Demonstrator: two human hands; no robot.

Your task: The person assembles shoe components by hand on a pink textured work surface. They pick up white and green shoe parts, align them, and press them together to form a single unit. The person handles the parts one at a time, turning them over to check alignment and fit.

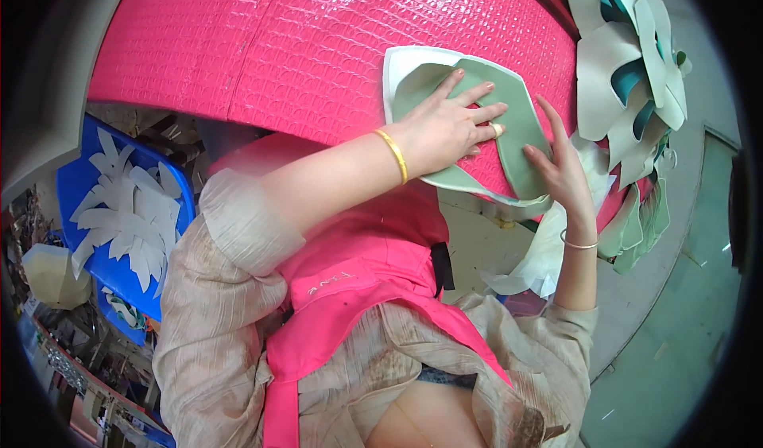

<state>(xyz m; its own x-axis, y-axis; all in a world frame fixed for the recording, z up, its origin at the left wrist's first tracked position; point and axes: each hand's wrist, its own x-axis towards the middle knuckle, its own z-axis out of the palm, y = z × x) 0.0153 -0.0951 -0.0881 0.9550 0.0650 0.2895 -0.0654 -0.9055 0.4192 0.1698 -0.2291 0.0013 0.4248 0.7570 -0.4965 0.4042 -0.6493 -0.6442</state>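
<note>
On the pink textured tabletop lies a curved, pale green sheet piece [509, 98] with a white edge; pink shows through a gap in its middle. My left hand [453, 126], a ring on one finger, presses flat on this piece with its fingers spread. At the piece's right edge is my right hand [564, 170], thumb and index finger apart, the thumb close to the green surface. Whether that thumb touches the edge I cannot tell. The right hand's other fingers are mostly hidden.
Several layered white and green cut pieces [636, 74] hang in a pile at the table's right end. A blue bin [71, 170] at the left holds white leaf-shaped pieces [131, 209]. Pale crumpled sheeting [540, 249] hangs below my right hand. Green floor [668, 329] shows at right.
</note>
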